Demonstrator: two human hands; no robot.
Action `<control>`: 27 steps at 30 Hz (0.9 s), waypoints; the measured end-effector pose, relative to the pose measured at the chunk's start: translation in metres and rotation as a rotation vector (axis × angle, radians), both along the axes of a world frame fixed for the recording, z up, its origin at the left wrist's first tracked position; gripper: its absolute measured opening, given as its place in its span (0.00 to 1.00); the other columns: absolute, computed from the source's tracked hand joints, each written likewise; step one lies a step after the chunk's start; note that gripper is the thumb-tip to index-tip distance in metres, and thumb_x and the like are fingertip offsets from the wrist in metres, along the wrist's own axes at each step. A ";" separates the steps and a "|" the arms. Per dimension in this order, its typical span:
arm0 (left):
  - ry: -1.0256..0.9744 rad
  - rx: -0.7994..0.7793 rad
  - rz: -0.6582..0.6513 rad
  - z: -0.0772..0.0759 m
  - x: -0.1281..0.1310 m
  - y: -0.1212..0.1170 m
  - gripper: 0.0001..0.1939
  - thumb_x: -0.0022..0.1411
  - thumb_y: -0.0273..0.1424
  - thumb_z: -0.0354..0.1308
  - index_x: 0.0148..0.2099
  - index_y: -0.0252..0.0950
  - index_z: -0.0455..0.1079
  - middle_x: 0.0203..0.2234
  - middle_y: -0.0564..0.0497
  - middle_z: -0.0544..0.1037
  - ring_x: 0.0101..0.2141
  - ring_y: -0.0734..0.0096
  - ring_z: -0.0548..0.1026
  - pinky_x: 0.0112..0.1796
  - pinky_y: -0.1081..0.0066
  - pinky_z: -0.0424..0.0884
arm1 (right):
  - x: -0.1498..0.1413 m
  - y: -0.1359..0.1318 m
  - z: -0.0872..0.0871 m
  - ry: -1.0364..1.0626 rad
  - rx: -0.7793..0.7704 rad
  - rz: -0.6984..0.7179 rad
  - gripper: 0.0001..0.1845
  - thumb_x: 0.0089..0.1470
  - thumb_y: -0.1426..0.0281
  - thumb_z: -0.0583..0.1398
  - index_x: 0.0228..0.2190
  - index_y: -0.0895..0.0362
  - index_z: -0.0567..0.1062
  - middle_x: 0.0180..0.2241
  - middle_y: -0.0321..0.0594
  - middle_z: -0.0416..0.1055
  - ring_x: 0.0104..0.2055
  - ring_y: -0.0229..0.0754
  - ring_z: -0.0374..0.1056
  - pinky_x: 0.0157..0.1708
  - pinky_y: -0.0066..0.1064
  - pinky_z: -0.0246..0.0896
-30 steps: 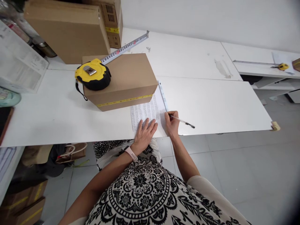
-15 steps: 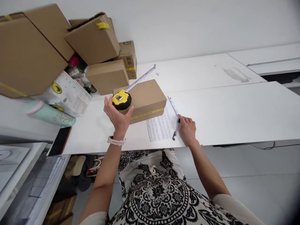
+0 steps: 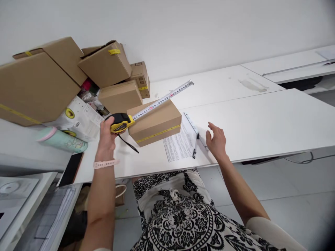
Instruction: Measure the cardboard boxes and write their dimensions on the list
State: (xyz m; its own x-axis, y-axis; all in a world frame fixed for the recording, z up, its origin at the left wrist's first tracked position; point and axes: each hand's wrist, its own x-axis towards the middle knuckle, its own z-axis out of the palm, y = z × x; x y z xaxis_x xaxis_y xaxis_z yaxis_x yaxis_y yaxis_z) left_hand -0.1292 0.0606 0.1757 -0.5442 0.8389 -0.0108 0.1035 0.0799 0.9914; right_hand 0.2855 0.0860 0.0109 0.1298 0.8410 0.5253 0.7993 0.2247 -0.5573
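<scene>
in left fingers (image 3: 106, 134), yellow-black tape measure (image 3: 121, 123)

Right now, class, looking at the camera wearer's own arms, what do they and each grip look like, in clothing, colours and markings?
The left grip and right grip are ungloved human hands. A pale pink strap with small slots circles the left wrist; the right is bare. A short off-white sleeve covers the right upper arm.

The white table (image 3: 235, 118) is backed by a plain pale wall (image 3: 209, 35), and its far left end is crowded with stacked cardboard boxes (image 3: 104, 66). Below, a floor (image 3: 274, 184) of grey tiles is seen, while open white shelving (image 3: 293, 71) is placed at the far right, evenly lit.
</scene>
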 end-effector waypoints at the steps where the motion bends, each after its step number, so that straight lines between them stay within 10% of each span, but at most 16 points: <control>1: -0.045 -0.013 -0.046 0.005 -0.008 -0.001 0.23 0.58 0.49 0.56 0.49 0.40 0.69 0.41 0.50 0.79 0.45 0.58 0.79 0.38 0.64 0.79 | -0.001 0.003 0.008 0.047 0.022 0.010 0.25 0.66 0.65 0.50 0.60 0.56 0.69 0.51 0.53 0.77 0.51 0.56 0.68 0.49 0.50 0.67; 9: -0.038 -0.130 -0.063 0.014 -0.047 0.009 0.20 0.54 0.46 0.62 0.41 0.35 0.73 0.29 0.47 0.79 0.31 0.60 0.78 0.27 0.66 0.78 | -0.034 0.053 0.056 0.302 0.027 0.307 0.25 0.67 0.60 0.49 0.61 0.51 0.70 0.61 0.49 0.71 0.61 0.53 0.67 0.59 0.53 0.65; 27: -0.001 -0.216 -0.098 0.022 -0.079 0.014 0.15 0.56 0.42 0.62 0.38 0.35 0.76 0.28 0.48 0.81 0.29 0.63 0.78 0.25 0.68 0.77 | -0.110 0.110 0.073 0.371 -0.227 0.591 0.47 0.56 0.57 0.62 0.70 0.56 0.54 0.71 0.51 0.55 0.71 0.60 0.56 0.68 0.56 0.52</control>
State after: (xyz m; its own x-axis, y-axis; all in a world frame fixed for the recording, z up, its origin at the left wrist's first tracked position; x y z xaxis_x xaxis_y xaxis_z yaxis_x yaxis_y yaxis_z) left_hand -0.2077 0.0747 0.1975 -0.4599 0.8660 -0.1964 0.1202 0.2798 0.9525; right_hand 0.1756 0.1960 0.0840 -0.2433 0.9088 0.3389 0.3300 0.4061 -0.8522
